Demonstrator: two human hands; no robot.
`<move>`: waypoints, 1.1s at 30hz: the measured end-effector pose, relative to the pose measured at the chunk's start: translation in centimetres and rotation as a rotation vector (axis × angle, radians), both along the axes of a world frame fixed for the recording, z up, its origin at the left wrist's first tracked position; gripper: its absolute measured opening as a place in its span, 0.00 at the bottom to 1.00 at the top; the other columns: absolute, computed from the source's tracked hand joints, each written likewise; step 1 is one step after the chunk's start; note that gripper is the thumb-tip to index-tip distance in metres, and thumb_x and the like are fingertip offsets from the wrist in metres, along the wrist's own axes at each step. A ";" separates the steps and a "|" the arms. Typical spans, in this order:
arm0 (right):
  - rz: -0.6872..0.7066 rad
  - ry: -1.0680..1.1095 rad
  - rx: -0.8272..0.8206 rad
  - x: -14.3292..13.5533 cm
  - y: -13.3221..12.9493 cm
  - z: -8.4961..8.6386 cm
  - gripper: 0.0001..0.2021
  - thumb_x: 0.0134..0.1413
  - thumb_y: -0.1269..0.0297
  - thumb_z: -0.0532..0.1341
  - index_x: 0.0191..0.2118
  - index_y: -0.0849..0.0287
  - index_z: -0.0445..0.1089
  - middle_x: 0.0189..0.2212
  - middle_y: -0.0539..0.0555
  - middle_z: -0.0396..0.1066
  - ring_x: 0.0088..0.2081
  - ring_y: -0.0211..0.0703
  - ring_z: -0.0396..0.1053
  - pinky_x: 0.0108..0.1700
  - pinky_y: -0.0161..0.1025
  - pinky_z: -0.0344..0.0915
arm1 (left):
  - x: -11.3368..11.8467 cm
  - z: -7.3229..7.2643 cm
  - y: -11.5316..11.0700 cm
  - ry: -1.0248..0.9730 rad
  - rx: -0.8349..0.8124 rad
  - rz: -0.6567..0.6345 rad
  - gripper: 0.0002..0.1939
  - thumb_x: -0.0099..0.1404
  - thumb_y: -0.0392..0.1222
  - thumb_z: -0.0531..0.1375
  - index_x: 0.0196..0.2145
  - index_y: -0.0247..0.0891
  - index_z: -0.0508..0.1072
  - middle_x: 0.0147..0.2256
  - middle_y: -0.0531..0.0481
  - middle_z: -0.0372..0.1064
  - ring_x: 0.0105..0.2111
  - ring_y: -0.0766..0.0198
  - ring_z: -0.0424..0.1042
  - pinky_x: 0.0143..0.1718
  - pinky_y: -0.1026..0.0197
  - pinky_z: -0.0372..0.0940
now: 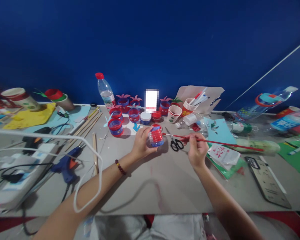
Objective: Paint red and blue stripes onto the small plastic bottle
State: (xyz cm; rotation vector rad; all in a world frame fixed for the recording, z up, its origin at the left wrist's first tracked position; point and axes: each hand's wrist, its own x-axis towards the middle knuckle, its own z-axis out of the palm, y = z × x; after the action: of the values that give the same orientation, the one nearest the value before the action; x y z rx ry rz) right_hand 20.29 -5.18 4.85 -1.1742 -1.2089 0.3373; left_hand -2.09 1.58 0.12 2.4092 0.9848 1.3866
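Observation:
A cut plastic bottle bottom (157,137), coated in red with blue near its base, is gripped by my left hand (142,141) above the middle of the table. My right hand (198,148) pinches a long red-handled paintbrush (212,141), whose tip is beside or touching the red side of the bottle piece; I cannot tell which. Black-handled scissors (176,144) lie between my hands. Just behind the bottle piece stand a white-lidded paint jar (145,118) and a red paint jar (156,116).
Several painted cups with paper leaves, one in front (115,128), stand behind my left hand. A water bottle (105,91) is beyond them. Left lie a blue glue gun (67,164), a power strip (27,176) and a white cable crossing my forearm. A phone (267,181) lies right.

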 end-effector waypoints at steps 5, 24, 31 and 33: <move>0.150 -0.079 -0.008 -0.6 -0.7 -0.3 0.11 0.66 0.57 0.57 0.34 0.55 0.71 0.24 0.52 0.77 0.23 0.41 0.72 0.25 0.38 0.68 | 0.1 0.0 -0.3 0.031 0.038 -0.009 0.46 0.52 0.45 0.71 0.64 0.41 0.56 0.56 0.38 0.65 0.54 0.45 0.67 0.56 0.42 0.63; 0.015 -0.167 0.006 0.3 -0.2 -0.1 0.12 0.66 0.57 0.56 0.33 0.55 0.71 0.24 0.52 0.77 0.24 0.44 0.74 0.29 0.40 0.70 | -0.1 -0.1 -0.2 0.084 -0.007 -0.003 0.47 0.52 0.47 0.71 0.65 0.44 0.55 0.57 0.38 0.63 0.56 0.43 0.66 0.58 0.40 0.60; 0.218 -0.187 -0.049 -0.8 -0.5 -0.5 0.11 0.65 0.58 0.58 0.36 0.55 0.74 0.28 0.53 0.78 0.24 0.41 0.71 0.27 0.38 0.69 | -0.1 -0.3 -0.3 0.094 0.023 -0.048 0.46 0.54 0.43 0.69 0.66 0.44 0.53 0.58 0.37 0.63 0.57 0.44 0.66 0.59 0.40 0.60; 0.182 -0.209 -0.029 -0.9 -0.5 -0.2 0.11 0.65 0.58 0.58 0.35 0.55 0.75 0.28 0.53 0.78 0.24 0.41 0.71 0.28 0.39 0.69 | 0.0 -0.4 -0.3 0.080 0.026 -0.057 0.47 0.53 0.43 0.69 0.66 0.44 0.54 0.58 0.37 0.64 0.57 0.44 0.66 0.59 0.40 0.60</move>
State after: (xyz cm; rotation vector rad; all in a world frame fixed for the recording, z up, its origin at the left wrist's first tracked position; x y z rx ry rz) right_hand 19.42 -5.66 4.61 -1.1477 -1.5035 0.3763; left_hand -2.10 1.26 -0.24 2.5089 0.9133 1.3014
